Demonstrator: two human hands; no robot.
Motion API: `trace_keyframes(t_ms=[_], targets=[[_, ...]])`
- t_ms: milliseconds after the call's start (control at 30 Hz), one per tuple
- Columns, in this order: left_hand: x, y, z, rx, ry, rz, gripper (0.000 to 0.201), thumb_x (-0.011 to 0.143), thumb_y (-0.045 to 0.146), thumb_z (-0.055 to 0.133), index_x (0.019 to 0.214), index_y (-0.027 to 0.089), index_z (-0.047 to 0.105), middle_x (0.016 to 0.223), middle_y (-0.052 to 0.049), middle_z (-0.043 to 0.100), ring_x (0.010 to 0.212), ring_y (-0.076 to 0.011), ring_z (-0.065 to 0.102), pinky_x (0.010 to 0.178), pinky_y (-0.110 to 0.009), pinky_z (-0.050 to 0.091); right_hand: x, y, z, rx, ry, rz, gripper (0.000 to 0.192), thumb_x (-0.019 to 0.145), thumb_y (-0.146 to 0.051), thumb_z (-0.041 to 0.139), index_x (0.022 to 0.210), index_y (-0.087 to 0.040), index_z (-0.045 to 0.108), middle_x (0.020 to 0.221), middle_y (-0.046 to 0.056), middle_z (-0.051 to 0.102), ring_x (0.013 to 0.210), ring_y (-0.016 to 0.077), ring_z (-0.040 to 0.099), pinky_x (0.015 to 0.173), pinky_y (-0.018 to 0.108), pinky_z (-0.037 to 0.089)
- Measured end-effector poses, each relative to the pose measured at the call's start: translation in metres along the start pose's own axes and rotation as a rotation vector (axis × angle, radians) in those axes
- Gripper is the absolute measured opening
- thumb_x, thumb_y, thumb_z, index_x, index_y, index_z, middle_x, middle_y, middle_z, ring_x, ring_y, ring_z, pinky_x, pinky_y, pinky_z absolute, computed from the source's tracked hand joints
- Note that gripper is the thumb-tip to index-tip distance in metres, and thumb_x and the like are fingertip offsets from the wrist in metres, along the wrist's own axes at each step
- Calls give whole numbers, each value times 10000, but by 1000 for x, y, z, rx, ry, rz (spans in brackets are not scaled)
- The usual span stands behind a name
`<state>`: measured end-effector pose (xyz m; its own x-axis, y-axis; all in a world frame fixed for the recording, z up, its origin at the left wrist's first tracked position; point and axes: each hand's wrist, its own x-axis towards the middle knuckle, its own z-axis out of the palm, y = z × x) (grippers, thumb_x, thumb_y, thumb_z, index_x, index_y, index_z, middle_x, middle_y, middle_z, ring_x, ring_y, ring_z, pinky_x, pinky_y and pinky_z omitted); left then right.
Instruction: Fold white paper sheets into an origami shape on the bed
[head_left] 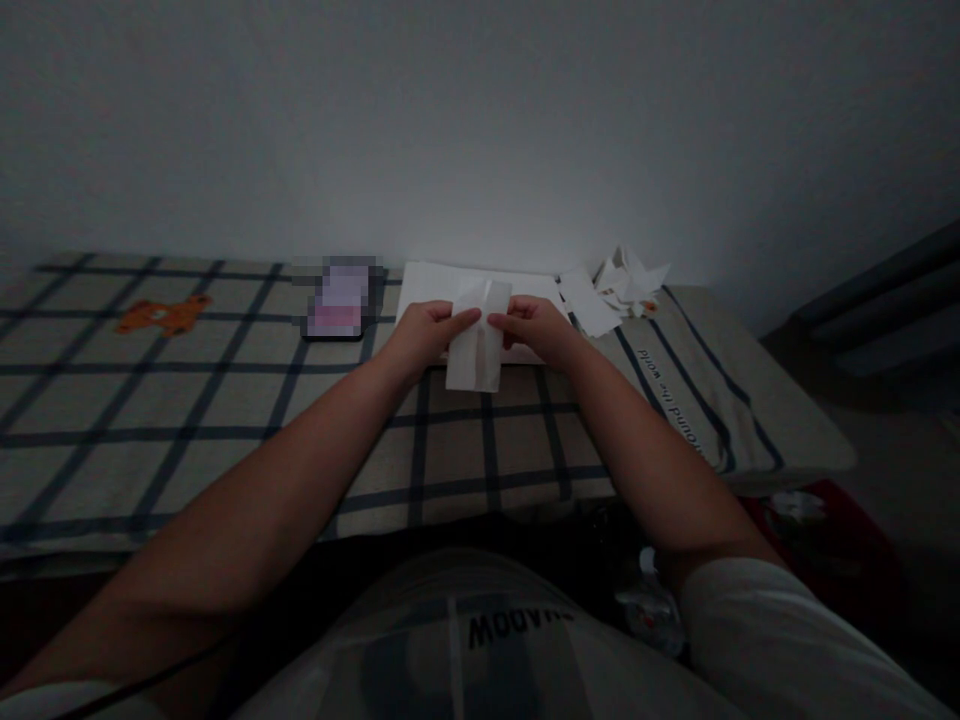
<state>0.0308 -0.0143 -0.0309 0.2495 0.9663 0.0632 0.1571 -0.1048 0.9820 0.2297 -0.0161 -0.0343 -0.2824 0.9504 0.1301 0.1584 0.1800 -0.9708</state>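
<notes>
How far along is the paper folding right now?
Done: a pile of folded paper pieces lies at the far right of the checked cloth. In hand: left hand and right hand pinch a creased sheet. Left: flat white sheets wait behind it.

There is a single view, from a camera worn on the person's head. It looks forward and down along both forearms, across a bed [225, 420] covered in a checked sheet, to a plain wall [480, 120] that meets the bed's far edge. The near edge of the bed lies close below the camera, just above the person's shirt [480, 640] at the bottom. The bed's right corner and a strip of floor [900, 470] show at the right. The light is dim.
</notes>
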Motion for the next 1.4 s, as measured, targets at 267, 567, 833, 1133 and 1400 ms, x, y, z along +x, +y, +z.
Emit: trace_keyframes(t_ms=[267, 567, 833, 1133, 1400], targets=[[1, 0, -1, 41, -11, -4, 305, 678, 424, 750, 782, 142, 695, 718, -31, 656, 605, -129, 540, 510, -237, 378, -1, 1, 1, -66, 29, -53, 338, 731, -432, 760, 696, -197, 520, 572, -33, 585, 542, 103, 531, 544, 249, 401], [2, 1, -3, 164, -38, -4, 241, 664, 375, 768, 664, 153, 676, 574, 6, 582, 509, -109, 477, 465, -235, 337, 4, 7, -2, 26, 145, -43, 415, 774, -564, 694, 687, -213, 489, 589, -36, 546, 552, 95, 517, 561, 237, 415], [0, 2, -1, 79, 55, 24, 241, 679, 374, 761, 698, 145, 689, 649, -10, 632, 569, -118, 517, 490, -230, 372, -1, -3, 3, 49, 29, 83, 347, 768, -480, 722, 674, -195, 548, 614, -7, 594, 563, 108, 555, 577, 258, 478], [2, 2, 0, -73, 155, 49, 297, 697, 405, 740, 795, 131, 681, 806, -61, 719, 673, -146, 599, 572, -242, 462, -5, -1, 8, 141, -83, 187, 277, 711, -327, 794, 641, -196, 560, 603, -40, 554, 577, 106, 546, 574, 260, 494], [10, -5, 4, -345, 276, 65, 305, 675, 396, 758, 835, 148, 677, 802, -49, 708, 644, -153, 615, 566, -260, 490, -5, -3, 8, 93, -127, 181, 265, 679, -282, 812, 711, -190, 565, 631, -28, 640, 580, 111, 614, 555, 233, 510]])
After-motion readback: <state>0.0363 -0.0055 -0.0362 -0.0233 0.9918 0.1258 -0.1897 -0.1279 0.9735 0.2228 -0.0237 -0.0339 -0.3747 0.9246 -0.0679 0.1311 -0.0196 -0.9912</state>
